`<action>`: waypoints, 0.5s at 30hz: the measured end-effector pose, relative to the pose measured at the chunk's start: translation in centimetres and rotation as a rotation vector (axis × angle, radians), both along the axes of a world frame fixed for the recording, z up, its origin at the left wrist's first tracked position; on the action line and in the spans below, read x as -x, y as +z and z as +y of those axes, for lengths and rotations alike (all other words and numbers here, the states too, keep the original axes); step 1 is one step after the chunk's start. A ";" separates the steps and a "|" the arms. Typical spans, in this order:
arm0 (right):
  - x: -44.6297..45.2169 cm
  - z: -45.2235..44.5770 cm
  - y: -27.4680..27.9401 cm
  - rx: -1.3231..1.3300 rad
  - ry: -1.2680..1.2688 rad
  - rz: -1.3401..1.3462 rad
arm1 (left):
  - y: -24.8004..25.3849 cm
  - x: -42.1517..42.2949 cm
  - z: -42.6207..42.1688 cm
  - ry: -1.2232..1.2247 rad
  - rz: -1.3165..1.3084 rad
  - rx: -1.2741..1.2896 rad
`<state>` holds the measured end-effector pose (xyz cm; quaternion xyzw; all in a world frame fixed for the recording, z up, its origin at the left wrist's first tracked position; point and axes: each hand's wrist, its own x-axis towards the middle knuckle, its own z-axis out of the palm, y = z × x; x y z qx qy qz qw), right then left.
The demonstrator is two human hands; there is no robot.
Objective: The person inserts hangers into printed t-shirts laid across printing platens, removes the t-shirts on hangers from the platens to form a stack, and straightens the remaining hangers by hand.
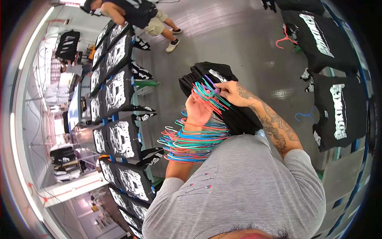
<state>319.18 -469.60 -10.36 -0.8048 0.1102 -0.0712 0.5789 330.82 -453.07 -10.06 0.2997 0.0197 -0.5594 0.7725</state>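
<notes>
My left hand (199, 109) is curled palm up around a bunch of coloured hangers (207, 93), mostly red and teal. Many more red, blue, teal and white hangers (195, 139) ring my left forearm. My right hand (229, 92) pinches a purple hanger (210, 81) at the right side of the bunch; the fingertips are partly hidden. Black shirts (238, 117) with some white print are gathered just beyond and below both hands, against my front. How the hangers join these shirts is hard to see.
To the left, long rows of black printed shirts (117, 95) lie on boards. More black shirts (339, 107) lie on the right-hand rack, with a blue hanger (305, 115) and a red hanger (285, 38) sticking out. A person (135, 14) leans over the far boards.
</notes>
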 end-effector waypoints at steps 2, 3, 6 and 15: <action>1.0 -0.1 -2.0 0.063 -0.069 -0.147 | -1.2 0.5 -1.5 -0.035 0.043 0.089; 1.6 -0.4 -2.6 0.175 -0.134 -0.122 | -0.7 1.1 -2.7 -0.042 0.007 0.031; 3.9 -1.5 -4.2 0.350 -0.266 -0.095 | 0.5 3.2 -5.4 -0.085 -0.005 -0.057; 24.8 -5.1 -18.3 -0.427 -1.856 0.218 | -4.0 2.4 -9.1 -0.301 0.012 -0.017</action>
